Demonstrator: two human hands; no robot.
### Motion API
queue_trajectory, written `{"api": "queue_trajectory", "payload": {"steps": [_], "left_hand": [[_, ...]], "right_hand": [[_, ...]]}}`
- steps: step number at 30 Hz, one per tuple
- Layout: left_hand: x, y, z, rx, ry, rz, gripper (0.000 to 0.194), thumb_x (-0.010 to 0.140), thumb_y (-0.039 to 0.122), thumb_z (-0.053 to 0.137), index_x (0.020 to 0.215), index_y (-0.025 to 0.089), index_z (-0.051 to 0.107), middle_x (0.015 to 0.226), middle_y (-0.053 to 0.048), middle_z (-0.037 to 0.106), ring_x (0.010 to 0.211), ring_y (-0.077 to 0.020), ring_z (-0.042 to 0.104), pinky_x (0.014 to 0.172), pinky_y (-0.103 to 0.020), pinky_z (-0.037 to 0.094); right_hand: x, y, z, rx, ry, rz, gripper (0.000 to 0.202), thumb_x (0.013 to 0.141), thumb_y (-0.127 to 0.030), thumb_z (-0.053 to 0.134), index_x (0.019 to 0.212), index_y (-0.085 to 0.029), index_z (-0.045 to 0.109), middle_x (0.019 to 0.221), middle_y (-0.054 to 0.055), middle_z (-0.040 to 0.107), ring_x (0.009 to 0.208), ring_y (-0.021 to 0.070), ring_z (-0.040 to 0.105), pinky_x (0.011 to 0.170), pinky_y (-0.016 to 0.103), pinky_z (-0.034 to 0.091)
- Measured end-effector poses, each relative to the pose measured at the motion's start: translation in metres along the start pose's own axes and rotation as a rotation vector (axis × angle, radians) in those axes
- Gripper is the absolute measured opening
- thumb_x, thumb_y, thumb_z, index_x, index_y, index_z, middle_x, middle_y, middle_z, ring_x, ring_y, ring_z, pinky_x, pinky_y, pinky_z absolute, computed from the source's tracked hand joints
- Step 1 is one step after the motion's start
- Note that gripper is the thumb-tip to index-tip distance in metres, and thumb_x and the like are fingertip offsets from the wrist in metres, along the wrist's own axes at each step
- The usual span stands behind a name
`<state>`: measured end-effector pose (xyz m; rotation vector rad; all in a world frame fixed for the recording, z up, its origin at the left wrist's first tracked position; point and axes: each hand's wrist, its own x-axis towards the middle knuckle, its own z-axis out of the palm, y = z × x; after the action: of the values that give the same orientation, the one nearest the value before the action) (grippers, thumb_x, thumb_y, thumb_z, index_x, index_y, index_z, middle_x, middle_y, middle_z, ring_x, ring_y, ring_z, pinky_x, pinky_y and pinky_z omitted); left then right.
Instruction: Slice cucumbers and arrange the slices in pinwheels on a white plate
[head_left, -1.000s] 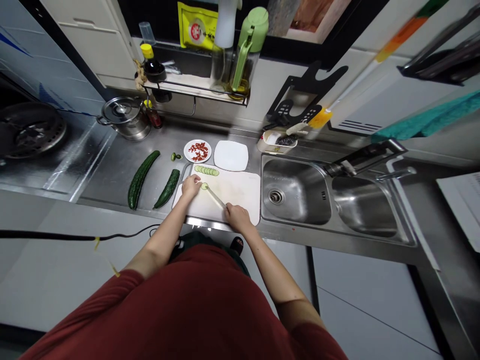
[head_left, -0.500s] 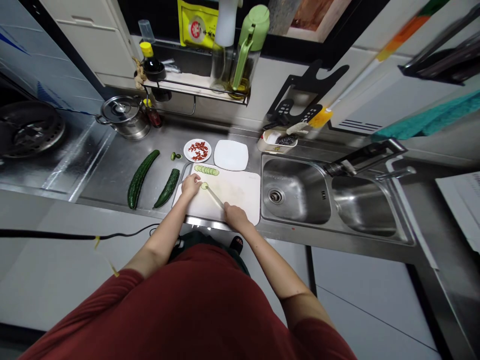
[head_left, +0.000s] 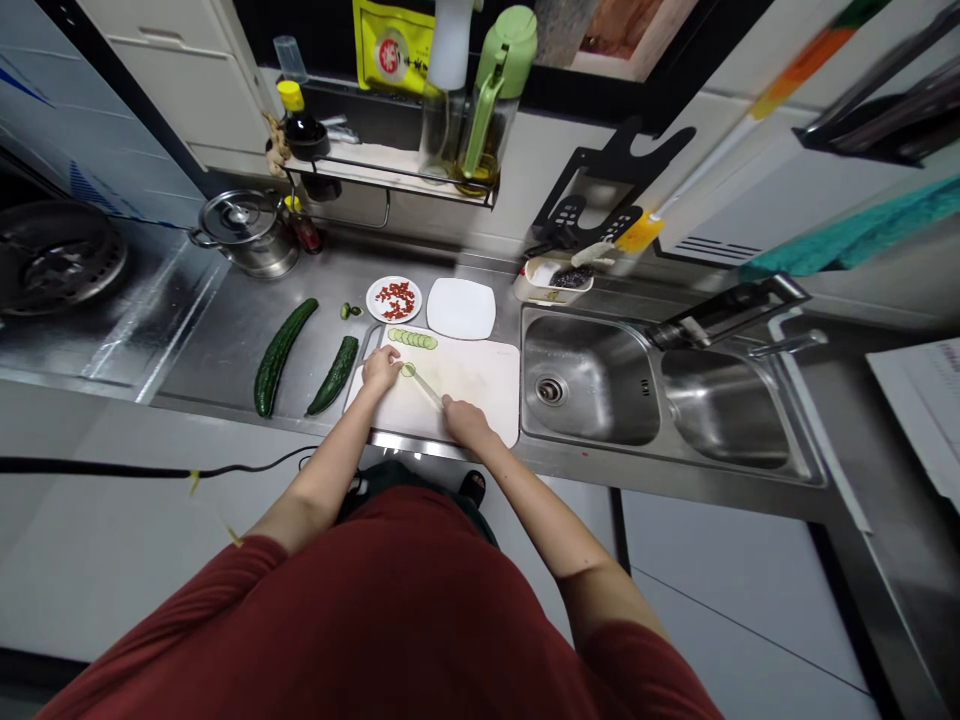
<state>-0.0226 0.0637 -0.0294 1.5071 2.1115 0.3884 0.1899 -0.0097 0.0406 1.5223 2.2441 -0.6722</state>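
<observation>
My right hand (head_left: 466, 420) is closed around the handle of a knife (head_left: 430, 392), its pale blade pointing up and left across a white cutting board (head_left: 480, 385). At the blade's tip lies one round cucumber slice (head_left: 408, 370). Just left of that slice, my left hand (head_left: 382, 369) rests over the board with its fingers bent and slightly apart; nothing shows in its grasp. A row of overlapping cucumber slices (head_left: 412, 340) lies along the board's top edge. Left of the board are a shorter cut cucumber (head_left: 334, 376) and a long whole cucumber (head_left: 284, 357).
Behind the board stand a plate of chopped red pieces (head_left: 394, 299) and a white square plate (head_left: 461, 308). Cucumber ends (head_left: 346, 311) lie nearby. A double sink (head_left: 592, 390) borders the right; a lidded pot (head_left: 251, 235) stands back left, beneath a bottle shelf (head_left: 390, 170).
My right hand and the knife have shifted slightly left, the blade staying at the single slice. My left hand stays nearly in place. The whole view has drifted a little.
</observation>
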Motion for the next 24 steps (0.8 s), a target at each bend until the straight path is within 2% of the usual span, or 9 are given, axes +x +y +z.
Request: {"api": "queue_trajectory", "payload": {"steps": [10,24], "left_hand": [[0.0,0.001,-0.003,-0.004,-0.004,-0.005,0.018,0.079,0.03,0.065,0.097,0.025,0.065,0.095,-0.002,0.064,0.087,-0.0166,0.059,0.075,-0.027,0.042],[-0.002,0.003,-0.003,0.01,0.006,0.004,0.017,0.079,0.029,0.064,0.095,0.026,0.064,0.097,-0.003,0.064,0.09,-0.0194,0.06,0.076,-0.029,0.043]], "right_hand": [[0.0,-0.004,-0.008,0.013,-0.034,0.022,0.033,0.089,-0.007,0.034,0.119,-0.013,0.048,0.105,0.016,0.066,0.098,0.0252,0.064,0.076,0.032,0.048],[0.003,-0.006,-0.011,0.009,-0.027,0.011,0.033,0.088,-0.007,0.034,0.117,-0.013,0.05,0.105,0.017,0.066,0.097,0.0259,0.065,0.075,0.034,0.049]]}}
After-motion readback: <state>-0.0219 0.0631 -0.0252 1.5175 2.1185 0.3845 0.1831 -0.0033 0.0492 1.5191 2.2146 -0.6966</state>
